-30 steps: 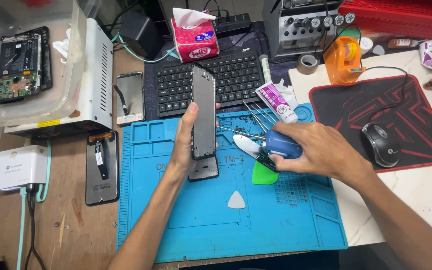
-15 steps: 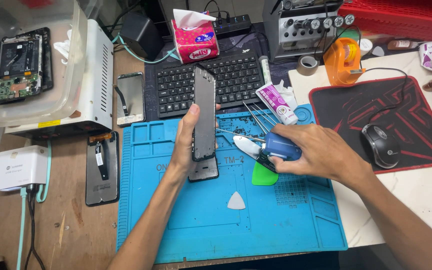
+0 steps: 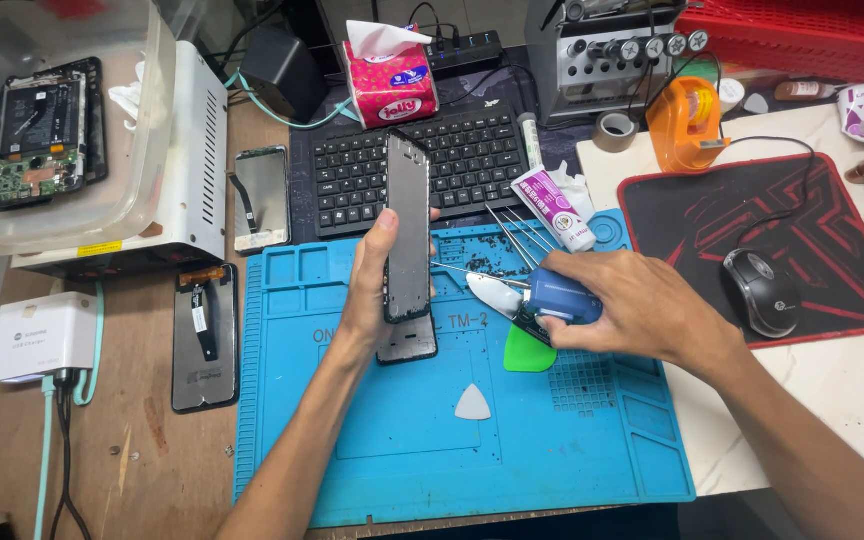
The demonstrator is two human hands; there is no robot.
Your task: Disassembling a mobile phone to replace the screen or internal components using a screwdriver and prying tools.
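Above the blue mat (image 3: 402, 450), the left hand (image 3: 372, 290) is gripping an upright phone frame (image 3: 408, 225), while the right hand (image 3: 642, 305) is clutching a blue tool (image 3: 557, 297) beside it.

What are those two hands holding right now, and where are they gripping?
The left hand holds an upright phone frame by its lower long edges. The right hand grips the blue body of a small hand tool.

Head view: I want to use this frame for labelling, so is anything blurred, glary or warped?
Head view: sharp overall, left hand and phone frame crisp; right hand on the blue tool barely softened; soft glare on the clear plastic tub upper left; even light, faint shadows on the blue mat; slight wide-angle bending at the edges.
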